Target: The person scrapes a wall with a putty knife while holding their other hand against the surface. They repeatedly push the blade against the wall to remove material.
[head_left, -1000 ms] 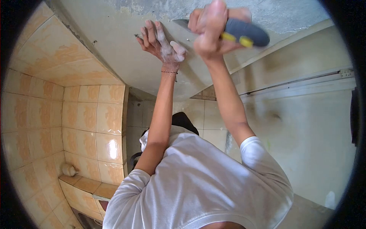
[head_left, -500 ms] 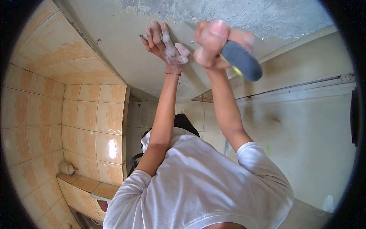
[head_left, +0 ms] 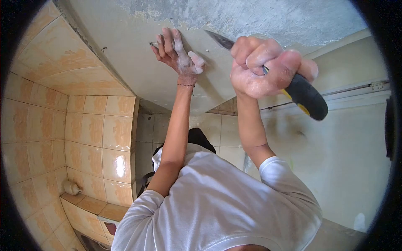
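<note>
Your right hand [head_left: 273, 67] has its grip closed around the black-and-yellow handle [head_left: 307, 96] of a scraper [head_left: 221, 40], just below the rough gray patch [head_left: 251, 17] on the painted wall [head_left: 138, 71]. The scraper's pointed metal blade angles up and left, its tip near the patch's lower edge; you cannot tell from this view whether it touches. Below the same edge, left of the blade, your left hand [head_left: 178, 56] has an empty, open grip, fingers spread against the wall and whitened with dust. A thin cord bracelet [head_left: 185, 85] circles that wrist. Beside those fingers, below and left of the patch, a small dark fixing [head_left: 152, 43] sticks out. Farther below-left of the patch are orange-and-cream tiles [head_left: 92, 125]; well below-right runs a narrow rail [head_left: 331, 94].
</note>
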`<state>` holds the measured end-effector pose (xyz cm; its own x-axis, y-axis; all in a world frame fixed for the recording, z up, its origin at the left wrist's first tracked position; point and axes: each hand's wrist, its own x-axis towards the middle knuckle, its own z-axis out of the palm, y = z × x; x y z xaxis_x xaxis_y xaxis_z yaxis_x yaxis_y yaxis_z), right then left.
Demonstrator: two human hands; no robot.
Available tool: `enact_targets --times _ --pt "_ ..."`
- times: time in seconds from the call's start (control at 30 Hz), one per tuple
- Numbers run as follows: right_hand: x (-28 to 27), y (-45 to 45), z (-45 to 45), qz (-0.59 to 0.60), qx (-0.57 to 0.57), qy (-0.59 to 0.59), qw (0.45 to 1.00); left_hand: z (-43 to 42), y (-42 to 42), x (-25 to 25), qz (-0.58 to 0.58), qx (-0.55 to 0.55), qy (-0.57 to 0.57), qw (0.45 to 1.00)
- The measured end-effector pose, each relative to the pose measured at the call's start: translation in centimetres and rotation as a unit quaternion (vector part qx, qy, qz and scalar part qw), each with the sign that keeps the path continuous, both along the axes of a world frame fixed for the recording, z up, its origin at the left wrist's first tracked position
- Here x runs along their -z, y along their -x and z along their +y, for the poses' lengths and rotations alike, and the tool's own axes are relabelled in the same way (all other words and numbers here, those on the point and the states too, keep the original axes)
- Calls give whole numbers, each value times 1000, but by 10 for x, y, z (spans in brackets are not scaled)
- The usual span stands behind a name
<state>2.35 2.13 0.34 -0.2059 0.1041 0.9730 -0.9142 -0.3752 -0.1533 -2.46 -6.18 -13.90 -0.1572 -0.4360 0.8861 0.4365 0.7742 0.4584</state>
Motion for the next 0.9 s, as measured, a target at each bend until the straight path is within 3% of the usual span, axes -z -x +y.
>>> enact_targets --times 0.23,0.27,0.4,0.5,0.53,0.57,0.67,0.7,0.77,0.8,0.83,0.9 --pt "9 -6 -10 -74 88 -134 984 0 3 3 -14 -6 4 1000" --pt "7 -3 -12 -75 83 -137 984 -1 3 7 -17 -16 13 1000" --pt "-3 4 -18 -10 258 -103 961 -1 6 12 -21 -12 14 1000" --pt "32 9 -8 -48 273 -121 953 -2 10 12 -2 -10 12 1000" --pt "-10 -20 -14 -35 76 -108 991 -2 8 11 -10 -8 12 1000" --pt "-9 -18 -10 -37 75 -108 991 -1 5 10 -18 -6 11 1000" --pt "-6 2 2 67 243 -209 945 -1 4 9 -16 -2 10 1000" --pt "3 2 -6 64 249 -206 944 -1 4 10 -17 4 14 1000" --pt "23 5 -32 -86 250 3 964 0 8 12 -27 -7 -2 1000" --pt "17 -9 -27 -54 316 -72 945 -1 7 11 -25 -4 1 1000" --pt "8 -14 -17 -53 317 -71 944 -2 4 10 -27 -7 15 999" --pt "-8 -19 -3 10 34 -169 985 -5 5 10 -31 -13 29 999"
